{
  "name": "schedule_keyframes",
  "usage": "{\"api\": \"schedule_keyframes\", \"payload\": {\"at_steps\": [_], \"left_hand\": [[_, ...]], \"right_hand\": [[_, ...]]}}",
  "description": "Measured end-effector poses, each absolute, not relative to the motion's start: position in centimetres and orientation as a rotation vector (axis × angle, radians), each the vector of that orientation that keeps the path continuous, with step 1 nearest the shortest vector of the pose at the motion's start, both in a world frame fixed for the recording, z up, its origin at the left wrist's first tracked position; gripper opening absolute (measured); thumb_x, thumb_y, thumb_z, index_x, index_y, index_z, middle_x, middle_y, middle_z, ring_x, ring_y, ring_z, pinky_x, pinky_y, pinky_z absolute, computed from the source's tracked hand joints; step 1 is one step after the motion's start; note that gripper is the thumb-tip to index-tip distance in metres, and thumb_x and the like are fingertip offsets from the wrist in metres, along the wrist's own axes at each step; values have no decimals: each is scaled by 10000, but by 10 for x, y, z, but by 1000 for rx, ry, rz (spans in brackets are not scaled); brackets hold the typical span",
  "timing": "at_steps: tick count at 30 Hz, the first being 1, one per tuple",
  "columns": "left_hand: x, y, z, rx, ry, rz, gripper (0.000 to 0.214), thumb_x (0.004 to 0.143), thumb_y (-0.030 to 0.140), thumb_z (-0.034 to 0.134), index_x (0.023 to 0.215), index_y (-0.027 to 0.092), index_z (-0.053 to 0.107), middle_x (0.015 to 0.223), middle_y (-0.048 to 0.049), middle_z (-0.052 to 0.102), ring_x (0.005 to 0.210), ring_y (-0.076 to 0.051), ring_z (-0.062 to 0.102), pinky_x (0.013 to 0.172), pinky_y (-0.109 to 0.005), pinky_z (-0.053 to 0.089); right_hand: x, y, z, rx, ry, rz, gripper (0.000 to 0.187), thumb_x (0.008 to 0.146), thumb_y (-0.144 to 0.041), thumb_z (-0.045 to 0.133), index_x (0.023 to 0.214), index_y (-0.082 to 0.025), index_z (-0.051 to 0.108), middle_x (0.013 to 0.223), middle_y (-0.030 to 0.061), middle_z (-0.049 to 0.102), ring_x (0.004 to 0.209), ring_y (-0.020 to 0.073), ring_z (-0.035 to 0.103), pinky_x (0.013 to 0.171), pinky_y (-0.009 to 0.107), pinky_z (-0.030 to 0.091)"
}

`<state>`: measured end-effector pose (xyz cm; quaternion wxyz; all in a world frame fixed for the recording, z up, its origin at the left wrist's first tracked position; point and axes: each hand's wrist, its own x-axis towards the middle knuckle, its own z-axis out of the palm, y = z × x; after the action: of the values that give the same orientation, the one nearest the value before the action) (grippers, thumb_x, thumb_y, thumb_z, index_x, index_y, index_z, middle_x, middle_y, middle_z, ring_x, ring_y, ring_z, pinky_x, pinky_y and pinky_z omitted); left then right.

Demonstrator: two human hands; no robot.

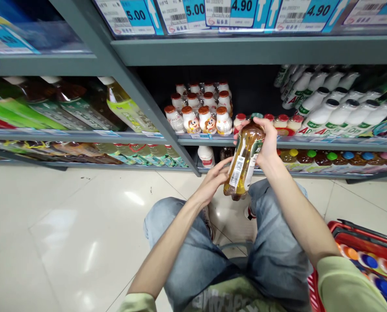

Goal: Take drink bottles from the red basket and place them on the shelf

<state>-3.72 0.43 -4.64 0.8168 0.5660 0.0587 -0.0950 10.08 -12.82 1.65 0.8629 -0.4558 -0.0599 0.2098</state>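
Note:
A bottle of amber drink (240, 160) with a green cap and a dark green and white label is tilted in front of the low shelf, above my knees. My right hand (267, 141) is wrapped round its upper part, with fingertips showing on the far side. The barcode side of the label faces up towards me. My left hand (214, 182) is at the bottle's lower left side, fingers stretched out and apart, the tips at its edge. Whether those fingertips press on the bottle is hard to see.
Small red-capped bottles in packs (201, 112) stand on the shelf (186, 139) ahead. White dark-capped bottles (333, 112) are at the right, large drink bottles (82, 104) at the left. A red basket (369, 238) with several colourful-capped bottles is beside my right arm.

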Motion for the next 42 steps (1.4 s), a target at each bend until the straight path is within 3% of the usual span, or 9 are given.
{"api": "schedule_keyframes", "payload": {"at_steps": [6,11,16,20,31,37,42], "left_hand": [[-39,4,-43,1199,-88,-247,931,706,232,802,1566,281,448,1525,-103,563,1336,-331,558,977,-343,474],[-40,2,-43,1234,-117,-231,993,698,204,820,1592,271,394,1533,-108,548,1325,-302,563,1004,-330,458],[-39,0,-46,1248,49,-178,832,729,229,755,1517,212,490,1317,-113,700,1107,-260,666,880,-321,496],[-37,-1,-47,1242,143,-131,664,754,351,764,1367,166,591,1092,-99,760,952,-229,693,813,-307,508],[-37,-4,-43,1434,279,-44,470,829,530,663,1140,179,633,786,5,666,678,-139,570,603,-233,418],[-35,-7,-42,1552,204,5,431,789,358,624,1169,156,594,962,-26,674,872,-169,597,797,-272,464],[-36,-6,-38,1660,172,-50,586,701,226,604,1281,157,551,981,-15,644,796,-149,556,717,-259,457]], "right_hand": [[107,-137,17,-969,-144,432,329,740,-551,682,756,-226,632,746,38,708,767,258,736,572,355,608],[106,-136,15,-964,-151,432,307,741,-527,685,741,-225,629,763,39,714,770,256,738,583,358,613],[102,-130,17,-929,-142,448,283,718,-488,718,749,-224,622,750,24,711,726,236,728,581,347,615],[98,-125,15,-927,-153,474,269,714,-472,723,748,-221,636,746,19,709,727,228,727,609,344,623],[88,-111,1,-1047,-124,314,273,765,-473,709,739,-201,701,750,22,721,707,204,702,637,331,578],[84,-105,-2,-1142,-109,122,325,785,-510,718,709,-194,709,733,22,709,627,166,642,622,320,525],[86,-106,0,-1102,-100,134,304,778,-487,723,691,-197,696,701,12,690,601,164,626,591,317,521]]}}
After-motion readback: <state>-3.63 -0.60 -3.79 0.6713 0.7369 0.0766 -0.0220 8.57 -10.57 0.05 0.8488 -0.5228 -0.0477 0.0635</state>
